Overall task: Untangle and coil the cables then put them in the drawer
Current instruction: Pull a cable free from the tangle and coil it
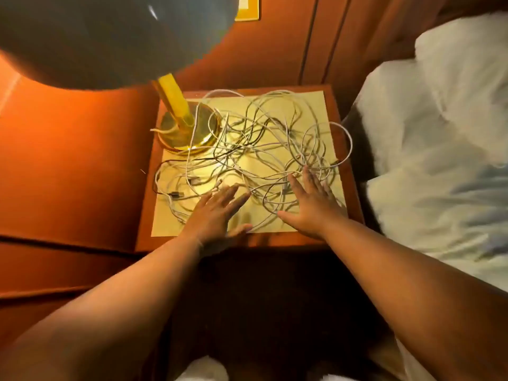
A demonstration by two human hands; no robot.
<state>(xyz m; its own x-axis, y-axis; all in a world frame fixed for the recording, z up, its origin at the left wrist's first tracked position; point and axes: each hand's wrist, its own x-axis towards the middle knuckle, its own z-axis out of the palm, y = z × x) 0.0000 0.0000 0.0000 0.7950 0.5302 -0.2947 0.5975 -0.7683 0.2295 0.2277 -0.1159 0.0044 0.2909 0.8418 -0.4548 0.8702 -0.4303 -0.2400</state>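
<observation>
A loose tangle of thin white and dark cables (255, 149) sprawls over the pale top of a small wooden nightstand (349, 171). My left hand (217, 210) lies near the front edge with straight, spread fingers, its tips touching the near strands. My right hand (308, 202) reaches in from the right, fingers straight and spread over the loops at the tangle's right side. Neither hand holds a cable. The nightstand's front is in shadow and no drawer shows.
A brass lamp base (189, 130) with a yellow stem stands at the nightstand's back left, and cables loop around it. Its grey shade (110, 37) hangs over the upper left. White pillows and bedding (439, 133) lie at the right. Orange padded wall panels surround the nightstand.
</observation>
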